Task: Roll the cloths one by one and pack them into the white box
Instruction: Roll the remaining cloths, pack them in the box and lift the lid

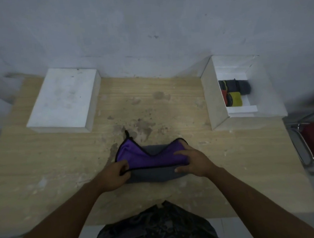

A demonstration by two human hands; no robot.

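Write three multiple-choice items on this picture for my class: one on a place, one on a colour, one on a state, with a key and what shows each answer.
1. Where on the pale wooden table does the open white cardboard box stand?
A. far left
B. far right
C. near edge, middle

2. What colour is the inner face of the black-edged grey cloth?
A. green
B. orange
C. purple

3. How is the cloth held?
A. by both hands
B. by the left hand only
C. by no hand

Key: 1 B, the box, rolled cloths inside, sits at the far right; 2 C, its unrolled face shows purple; 3 A, the left hand pinches the hem, the right hand grips the other end.
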